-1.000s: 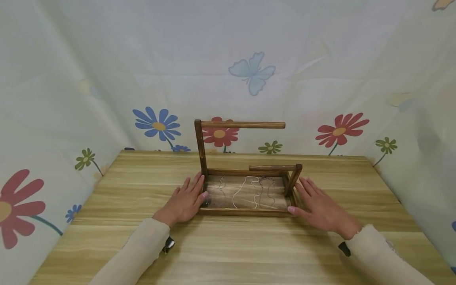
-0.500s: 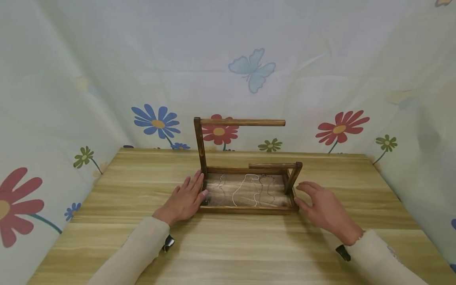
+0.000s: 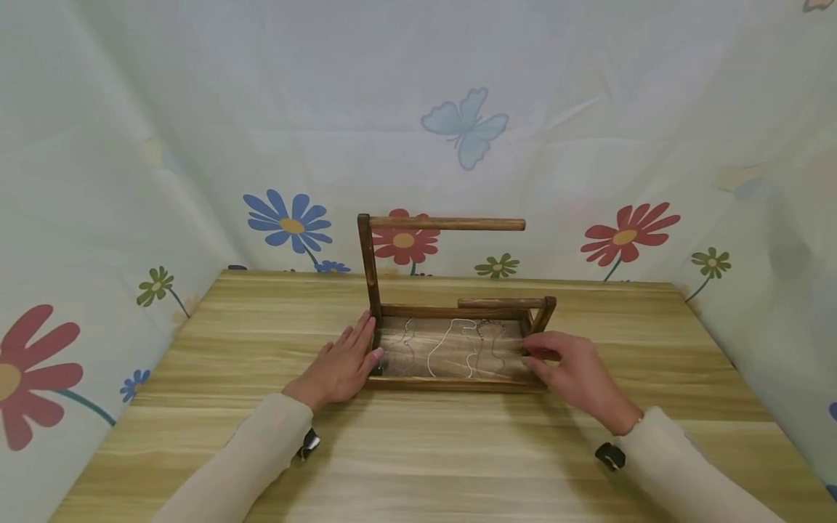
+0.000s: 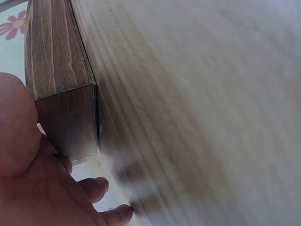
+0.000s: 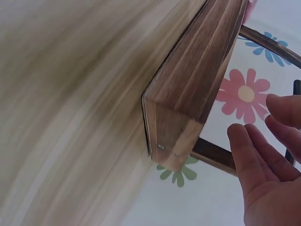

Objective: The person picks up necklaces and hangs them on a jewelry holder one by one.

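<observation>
A dark wooden jewelry stand with a shallow tray [image 3: 458, 384] sits mid-table. Inside the tray lie a pale chain necklace [image 3: 432, 352], a thin chain [image 3: 407, 340] to its left and darker chains [image 3: 480, 349] to its right. My left hand [image 3: 335, 369] rests against the tray's left end, fingers extended; the left wrist view shows the tray's wall [image 4: 59, 47] beside that hand. My right hand [image 3: 578, 374] reaches over the tray's right end. Its thumb and fingertips [image 5: 237, 134] are bent a little and apart, holding nothing visible.
A tall post on the left carries a long upper bar [image 3: 451, 224]. The shorter right post carries a lower bar [image 3: 500, 303] above the tray's back. The wood-grain table [image 3: 418, 450] extends around the stand, and a floral curtain [image 3: 556, 145] hangs behind it.
My right hand has lifted off the tray's right side and moved left over its end, its fingers drawing together. The left hand and the stand stay in place.
</observation>
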### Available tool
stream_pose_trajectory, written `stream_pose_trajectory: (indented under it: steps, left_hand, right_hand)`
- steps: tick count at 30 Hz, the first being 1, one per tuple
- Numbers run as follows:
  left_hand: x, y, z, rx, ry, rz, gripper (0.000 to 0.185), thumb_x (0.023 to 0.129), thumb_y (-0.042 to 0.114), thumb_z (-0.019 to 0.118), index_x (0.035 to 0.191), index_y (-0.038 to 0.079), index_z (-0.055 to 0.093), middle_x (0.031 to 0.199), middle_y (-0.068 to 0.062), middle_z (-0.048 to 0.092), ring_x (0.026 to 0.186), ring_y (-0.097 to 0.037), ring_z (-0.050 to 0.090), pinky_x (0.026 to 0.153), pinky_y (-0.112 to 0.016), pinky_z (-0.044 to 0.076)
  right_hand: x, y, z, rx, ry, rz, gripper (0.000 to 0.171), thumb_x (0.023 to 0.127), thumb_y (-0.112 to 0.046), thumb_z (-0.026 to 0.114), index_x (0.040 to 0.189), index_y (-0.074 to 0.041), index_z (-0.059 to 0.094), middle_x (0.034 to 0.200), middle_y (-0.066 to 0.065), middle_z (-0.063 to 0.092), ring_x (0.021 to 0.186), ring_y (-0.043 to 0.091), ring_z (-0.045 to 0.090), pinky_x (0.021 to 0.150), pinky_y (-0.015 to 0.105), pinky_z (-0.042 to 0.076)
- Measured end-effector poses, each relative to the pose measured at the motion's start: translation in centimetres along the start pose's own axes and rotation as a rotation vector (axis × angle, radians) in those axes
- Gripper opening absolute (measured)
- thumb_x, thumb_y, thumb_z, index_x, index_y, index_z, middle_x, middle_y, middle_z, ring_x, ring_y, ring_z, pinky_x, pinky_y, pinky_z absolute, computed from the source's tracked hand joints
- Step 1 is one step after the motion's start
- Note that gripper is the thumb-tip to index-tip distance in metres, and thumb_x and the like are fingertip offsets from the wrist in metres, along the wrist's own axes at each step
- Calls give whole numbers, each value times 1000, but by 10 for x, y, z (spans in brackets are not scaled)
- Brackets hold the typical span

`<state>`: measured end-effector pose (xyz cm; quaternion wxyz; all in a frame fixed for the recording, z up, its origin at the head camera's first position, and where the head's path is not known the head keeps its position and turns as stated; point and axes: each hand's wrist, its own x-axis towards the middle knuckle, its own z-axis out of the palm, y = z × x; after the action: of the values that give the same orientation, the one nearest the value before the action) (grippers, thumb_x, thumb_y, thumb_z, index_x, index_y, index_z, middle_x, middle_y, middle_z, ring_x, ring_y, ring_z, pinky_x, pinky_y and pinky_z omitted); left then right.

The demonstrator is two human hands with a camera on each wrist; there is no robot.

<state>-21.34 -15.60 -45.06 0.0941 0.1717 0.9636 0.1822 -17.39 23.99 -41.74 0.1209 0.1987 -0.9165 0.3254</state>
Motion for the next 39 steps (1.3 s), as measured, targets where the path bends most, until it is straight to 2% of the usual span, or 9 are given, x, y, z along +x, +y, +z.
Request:
stream_pose_trajectory:
  steps: [4, 10, 16, 21, 28, 33, 39]
  left_hand:
    - [0, 0, -1, -4, -8, 1, 70, 114, 43, 32, 168, 7, 5, 178, -10, -2, 161, -46, 17, 123, -74, 20]
    - [-2, 0, -3, -1, -5, -4, 70, 114, 41, 33, 168, 5, 7, 178, -11, 0, 160, -47, 18, 122, -74, 21]
    - [-1, 1, -2, -1, -10, -8, 70, 114, 42, 33, 168, 6, 7, 178, -11, 1, 160, -47, 18, 122, -74, 20]
    - [-1, 0, 1, 5, -8, -11, 70, 114, 42, 32, 169, 7, 6, 178, -10, 0, 160, -47, 18, 122, -75, 20]
    - [1, -1, 1, 12, -1, -12, 71, 114, 44, 31, 169, 8, 5, 178, -8, -1, 161, -46, 18, 121, -76, 19]
    - [1, 0, 0, 11, 0, 1, 70, 114, 43, 31, 169, 7, 5, 178, -9, -1, 161, -47, 17, 120, -77, 20]
    - [0, 2, 0, 11, 5, 12, 69, 115, 42, 30, 168, 6, 7, 178, -11, 1, 161, -47, 16, 119, -78, 21]
  right_hand:
    - [6, -1, 6, 28, -26, 15, 21, 90, -4, 79, 111, -3, 79, 110, 12, 79, 97, 27, 78, 82, 44, 64]
    - [15, -5, 15, 25, -45, -21, 20, 90, -4, 79, 110, -3, 79, 107, 11, 80, 91, 21, 76, 78, 40, 63]
    - [21, -5, 21, 15, -106, -45, 17, 91, -1, 77, 107, -5, 80, 104, 10, 80, 88, 17, 74, 76, 36, 63]
    - [28, -3, 25, -34, -193, -88, 14, 92, -1, 75, 103, -7, 82, 102, 3, 80, 91, 16, 74, 79, 34, 61]
    - [40, -1, 26, -111, -342, -195, 13, 90, -4, 78, 100, -10, 83, 98, 1, 81, 91, 17, 76, 80, 36, 61]
    - [49, 0, 26, -160, -442, -235, 15, 90, -3, 78, 100, -12, 83, 98, 0, 80, 92, 18, 76, 80, 35, 61]
    - [59, 0, 30, -187, -508, -276, 21, 85, 3, 80, 96, -14, 83, 95, -2, 79, 90, 17, 75, 81, 36, 62]
